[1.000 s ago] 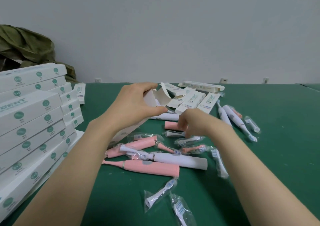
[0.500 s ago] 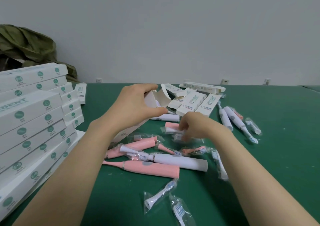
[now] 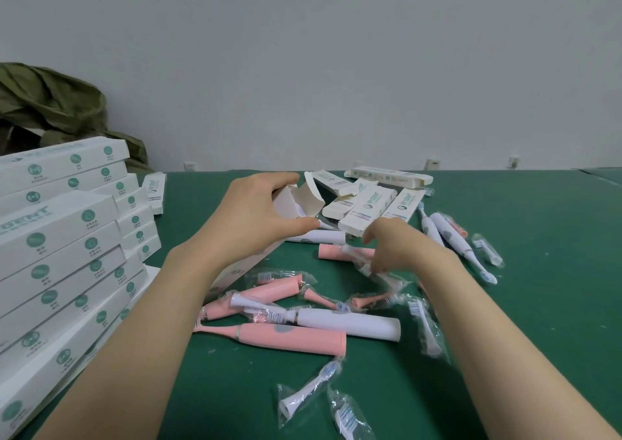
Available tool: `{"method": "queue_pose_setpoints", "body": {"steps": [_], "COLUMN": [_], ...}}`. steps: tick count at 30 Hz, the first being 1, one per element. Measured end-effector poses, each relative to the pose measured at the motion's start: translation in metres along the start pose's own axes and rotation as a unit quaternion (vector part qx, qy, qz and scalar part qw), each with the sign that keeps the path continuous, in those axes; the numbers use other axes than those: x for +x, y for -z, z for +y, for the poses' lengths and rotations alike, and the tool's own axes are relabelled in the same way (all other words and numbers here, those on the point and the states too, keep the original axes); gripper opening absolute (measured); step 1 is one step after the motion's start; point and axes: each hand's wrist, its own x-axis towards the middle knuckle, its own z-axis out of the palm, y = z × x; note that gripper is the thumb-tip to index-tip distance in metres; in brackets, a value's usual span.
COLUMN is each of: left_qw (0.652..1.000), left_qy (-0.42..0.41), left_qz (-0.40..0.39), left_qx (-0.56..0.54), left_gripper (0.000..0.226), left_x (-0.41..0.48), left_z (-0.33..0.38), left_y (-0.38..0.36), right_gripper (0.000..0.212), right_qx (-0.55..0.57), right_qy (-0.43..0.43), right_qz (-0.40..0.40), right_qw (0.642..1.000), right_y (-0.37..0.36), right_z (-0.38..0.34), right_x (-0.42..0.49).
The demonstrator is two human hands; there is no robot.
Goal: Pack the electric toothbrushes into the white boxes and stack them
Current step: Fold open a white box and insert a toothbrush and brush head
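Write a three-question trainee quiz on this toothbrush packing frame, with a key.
1. True or false: the left hand holds an open white box.
2. Where does the stack of packed boxes sit: A) the person's left, B) the person's right, C) far table edge?
3. What colour is the toothbrush lying nearest the camera?

Key: 1 true. 2 A. 3 pink; it lies on the green table, next to a white one, while the right hand picks at wrapped brush heads.

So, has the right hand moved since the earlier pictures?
Yes. The right hand has risen off the wrapped brush heads and gone a little away from the person, closer to the loose white boxes, pinching a wrapped brush head.
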Motion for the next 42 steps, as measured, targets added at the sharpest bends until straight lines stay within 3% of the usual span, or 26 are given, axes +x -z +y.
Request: {"method": "queue_pose_setpoints", "body": {"steps": [7,10,11,13,15,17,19,22,25,29,31,33,36,39,42], "left_qw": [1.0,1.0,1.0,1.0,1.0,0.998,0.994,0.996,0.995,0.995,0.995,0.995,0.995,0.994,0.99], "left_qy": [-0.002,0.002,0.003,0.007,0.005,0.007,0.012,0.005,0.023,0.038,0.045,0.047,0.023,0.018,0.036], "left_qz": [-0.004,-0.01,-0.01,-0.015,-0.023,-0.035,-0.041,-0.042,-0.042,-0.042,-0.034,-0.029,-0.03,-0.019,-0.009], "left_qx": [0.0,-0.001,-0.002,-0.002,-0.01,-0.061,-0.104,-0.079,-0.089,-0.08,-0.078,-0.083,-0.093,-0.102,-0.136], "left_gripper": [0.065,0.067,0.067,0.067,0.06,0.041,0.026,0.026,0.04,0.057,0.064,0.063,0.042,0.04,0.051], "left_x": [0.002,0.001,0.001,0.002,0.002,0.001,0.0,0.001,0.002,0.002,0.002,0.001,0.0,0.001,0.0], "left_z": [-0.001,-0.003,-0.003,-0.002,-0.001,-0.002,-0.001,-0.001,-0.003,-0.003,-0.003,-0.001,0.001,0.0,0.001], "left_y": [-0.002,-0.004,-0.004,-0.004,-0.004,-0.004,-0.003,0.0,0.003,0.001,0.002,0.003,0.002,0.005,0.009], "right_gripper": [0.033,0.032,0.03,0.025,0.018,0.016,0.015,0.015,0.018,0.022,0.02,0.014,0.006,0.02,0.024], "right_qx": [0.012,0.187,0.288,0.483,0.601,0.648,0.673,0.713,0.627,0.599,0.543,0.487,0.407,0.289,0.3], "right_qy": [-0.006,0.067,0.102,0.161,0.169,0.143,0.104,0.039,0.026,0.015,0.005,0.026,0.11,0.186,0.188], "right_qz": [-0.008,0.023,0.042,0.085,0.129,0.15,0.141,0.173,0.263,0.273,0.297,0.314,0.316,0.292,0.288], "right_qw": [1.0,0.98,0.951,0.857,0.77,0.733,0.719,0.678,0.733,0.753,0.786,0.815,0.85,0.893,0.89], "right_y": [0.049,0.059,0.063,0.069,0.066,0.052,0.037,0.028,0.025,0.022,0.02,0.016,0.007,0.007,0.016], "right_z": [0.0,-0.009,-0.015,-0.031,-0.053,-0.077,-0.094,-0.093,-0.077,-0.07,-0.069,-0.073,-0.087,-0.091,-0.083], "right_x": [-0.024,-0.038,-0.044,-0.053,-0.058,-0.057,-0.052,-0.039,-0.031,-0.028,-0.025,-0.026,-0.032,-0.033,-0.031]}}
